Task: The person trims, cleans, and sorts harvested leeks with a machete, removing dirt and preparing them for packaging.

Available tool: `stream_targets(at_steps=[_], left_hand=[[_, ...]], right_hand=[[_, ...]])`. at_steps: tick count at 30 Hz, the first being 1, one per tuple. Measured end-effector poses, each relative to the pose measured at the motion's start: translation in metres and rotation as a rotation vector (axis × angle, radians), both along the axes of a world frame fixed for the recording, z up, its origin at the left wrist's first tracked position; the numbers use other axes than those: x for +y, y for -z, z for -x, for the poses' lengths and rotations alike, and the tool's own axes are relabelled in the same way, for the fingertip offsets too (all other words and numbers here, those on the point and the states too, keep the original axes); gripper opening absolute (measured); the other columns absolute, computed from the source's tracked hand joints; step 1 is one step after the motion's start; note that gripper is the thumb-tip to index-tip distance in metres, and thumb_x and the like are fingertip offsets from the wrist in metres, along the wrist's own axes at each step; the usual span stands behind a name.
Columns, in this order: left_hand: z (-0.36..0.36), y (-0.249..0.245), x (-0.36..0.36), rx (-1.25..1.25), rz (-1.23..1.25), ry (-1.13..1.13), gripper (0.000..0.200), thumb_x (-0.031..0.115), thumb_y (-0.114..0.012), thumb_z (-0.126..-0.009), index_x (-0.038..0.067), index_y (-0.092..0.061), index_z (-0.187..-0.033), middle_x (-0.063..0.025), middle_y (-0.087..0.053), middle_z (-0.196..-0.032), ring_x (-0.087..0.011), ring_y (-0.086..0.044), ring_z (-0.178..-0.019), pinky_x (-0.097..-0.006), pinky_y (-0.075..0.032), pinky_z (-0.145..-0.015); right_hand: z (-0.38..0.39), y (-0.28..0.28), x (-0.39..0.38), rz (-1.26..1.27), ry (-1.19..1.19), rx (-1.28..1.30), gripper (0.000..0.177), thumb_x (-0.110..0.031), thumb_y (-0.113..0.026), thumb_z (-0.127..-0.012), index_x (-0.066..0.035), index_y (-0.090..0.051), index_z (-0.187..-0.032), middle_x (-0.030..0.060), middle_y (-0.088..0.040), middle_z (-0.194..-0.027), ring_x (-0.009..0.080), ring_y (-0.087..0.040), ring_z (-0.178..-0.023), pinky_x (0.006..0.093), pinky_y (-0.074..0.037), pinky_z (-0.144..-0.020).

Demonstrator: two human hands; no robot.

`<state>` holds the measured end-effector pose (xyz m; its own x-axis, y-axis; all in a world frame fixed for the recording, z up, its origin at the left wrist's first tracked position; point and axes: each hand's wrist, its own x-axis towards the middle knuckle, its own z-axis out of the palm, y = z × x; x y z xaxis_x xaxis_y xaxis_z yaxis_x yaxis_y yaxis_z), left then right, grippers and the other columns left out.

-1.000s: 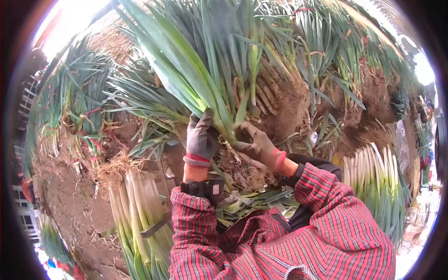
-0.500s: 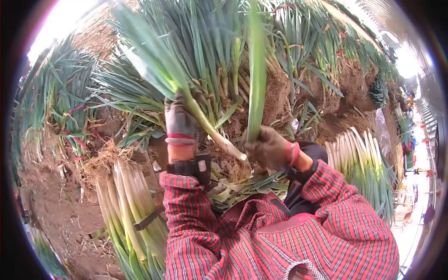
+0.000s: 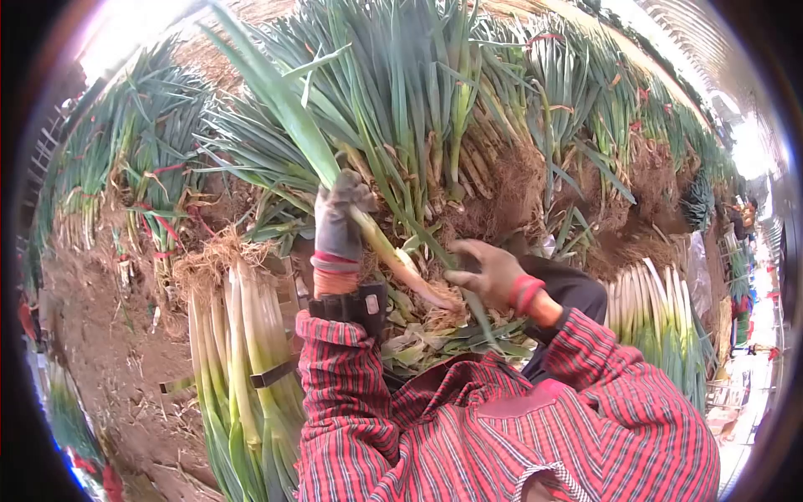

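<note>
Gloved and closed, my left hand (image 3: pixel 340 219) grips a leek (image 3: pixel 381 243) by its stalk. Its green leaves point up and left, and its pale, rooted end points down and right. My right hand (image 3: pixel 489 272), also gloved, is beside that end with its thumb and fingers apart. A long loose green leaf (image 3: pixel 477 314) hangs just under the right hand's fingers, angled down to the right. Trimmed leaf scraps (image 3: pixel 418 343) lie on the ground below both hands.
Big leek bundles (image 3: pixel 393 84) stand in front, roots down. At the left, a pale-stalked bundle (image 3: pixel 242 335) lies with roots up beside a dark flat strip (image 3: pixel 274 373). Another pale bundle (image 3: pixel 657 309) is at the right. My knee (image 3: pixel 569 289) is beside my right hand.
My right hand has opened, and the long leaf it held upright now hangs below it. The leek in my left hand shows its rooted end more clearly. The view has shifted slightly.
</note>
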<state>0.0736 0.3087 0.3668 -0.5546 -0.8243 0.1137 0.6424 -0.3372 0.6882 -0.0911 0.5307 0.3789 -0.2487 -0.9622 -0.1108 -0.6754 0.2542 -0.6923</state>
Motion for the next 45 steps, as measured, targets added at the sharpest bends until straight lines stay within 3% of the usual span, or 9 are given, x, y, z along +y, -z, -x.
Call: stream_targets(at_steps=[3, 6, 10, 13, 17, 27, 37, 42, 45], left_hand=[[0.02, 0.01, 0.003, 0.21, -0.11, 0.126, 0.062, 0.018, -0.064, -0.092, 0.003, -0.033, -0.144, 0.0012, -0.056, -0.09, -0.0082, -0.055, -0.076, -0.0222, -0.048, -0.067], [0.034, 0.003, 0.002, 0.311, -0.261, 0.072, 0.054, 0.01, -0.07, -0.086, 0.005, -0.044, -0.133, 0.0007, -0.053, -0.082, -0.0072, -0.05, -0.065, -0.0228, -0.044, -0.057], [0.039, 0.0, 0.002, -0.647, 0.302, -0.529, 0.045, 0.008, -0.073, -0.084, -0.001, -0.049, -0.121, -0.0076, -0.064, -0.098, -0.0121, -0.061, -0.078, -0.0271, -0.052, -0.066], [0.027, -0.002, -0.001, -0.788, 0.28, -0.396, 0.037, 0.01, -0.073, -0.084, -0.003, -0.054, -0.114, -0.0079, -0.065, -0.095, -0.0116, -0.061, -0.08, -0.0268, -0.051, -0.068], [0.027, 0.011, -0.003, -0.606, 0.152, -0.48, 0.028, 0.011, -0.072, -0.086, -0.003, -0.06, -0.107, -0.0046, -0.066, -0.087, -0.0097, -0.059, -0.073, -0.0246, -0.05, -0.067], [0.027, -0.004, 0.012, -0.694, 0.175, -0.487, 0.027, 0.019, -0.073, -0.087, -0.002, -0.059, -0.099, -0.0045, -0.064, -0.08, -0.0086, -0.057, -0.069, -0.0257, -0.049, -0.063], [0.033, 0.031, 0.0, -0.622, 0.024, -0.471, 0.031, 0.021, -0.076, -0.085, -0.003, -0.059, -0.095, -0.0038, -0.064, -0.081, -0.0092, -0.054, -0.069, -0.0256, -0.048, -0.064], [0.038, 0.032, 0.006, -0.592, -0.084, -0.398, 0.03, 0.016, -0.076, -0.084, -0.002, -0.058, -0.099, -0.0045, -0.064, -0.083, -0.0097, -0.057, -0.07, -0.0241, -0.048, -0.063], [0.039, 0.032, 0.01, -0.515, -0.117, -0.348, 0.028, 0.014, -0.073, -0.087, -0.001, -0.057, -0.104, -0.0054, -0.064, -0.085, -0.0122, -0.06, -0.071, -0.0261, -0.05, -0.063]], right_hand=[[-0.035, -0.007, -0.064, 0.334, -0.04, -0.069, 0.04, -0.03, -0.071, -0.083, -0.003, -0.062, -0.111, 0.0149, -0.064, -0.099, 0.0305, -0.063, -0.089, 0.0379, -0.051, -0.077], [-0.042, 0.015, -0.092, 0.496, 0.0, 0.131, 0.036, -0.03, -0.073, -0.08, -0.003, -0.063, -0.103, 0.0135, -0.063, -0.089, 0.0326, -0.062, -0.084, 0.0396, -0.05, -0.07], [-0.044, 0.018, -0.091, 0.584, 0.111, 0.323, 0.023, -0.029, -0.07, -0.081, -0.009, -0.06, -0.085, 0.0089, -0.058, -0.078, 0.0308, -0.059, -0.076, 0.0426, -0.047, -0.066], [-0.039, 0.025, -0.091, 0.583, 0.078, 0.425, 0.017, -0.024, -0.068, -0.08, -0.009, -0.06, -0.083, 0.0088, -0.058, -0.076, 0.0287, -0.059, -0.074, 0.0416, -0.048, -0.064], [-0.033, 0.027, -0.098, 0.63, -0.004, 0.418, 0.011, -0.019, -0.066, -0.08, -0.009, -0.06, -0.082, 0.0087, -0.059, -0.074, 0.0283, -0.06, -0.072, 0.0414, -0.049, -0.062], [-0.049, 0.014, -0.103, 0.636, 0.147, 0.185, 0.017, -0.019, -0.067, -0.084, -0.007, -0.063, -0.096, 0.0119, -0.061, -0.082, 0.033, -0.062, -0.075, 0.0408, -0.05, -0.064], [-0.046, 0.037, -0.112, 0.683, 0.058, 0.246, 0.022, -0.018, -0.067, -0.081, -0.009, -0.057, -0.098, 0.0129, -0.057, -0.086, 0.0358, -0.06, -0.08, 0.0452, -0.05, -0.066], [-0.036, 0.047, -0.109, 0.759, 0.093, 0.024, 0.01, -0.014, -0.063, -0.089, -0.005, -0.059, -0.09, 0.0134, -0.062, -0.085, 0.0348, -0.062, -0.077, 0.0394, -0.05, -0.067], [-0.031, 0.049, -0.106, 0.684, 0.098, 0.029, 0.012, -0.014, -0.063, -0.092, -0.003, -0.06, -0.094, 0.0129, -0.06, -0.083, 0.026, -0.061, -0.075, 0.0344, -0.048, -0.069]])
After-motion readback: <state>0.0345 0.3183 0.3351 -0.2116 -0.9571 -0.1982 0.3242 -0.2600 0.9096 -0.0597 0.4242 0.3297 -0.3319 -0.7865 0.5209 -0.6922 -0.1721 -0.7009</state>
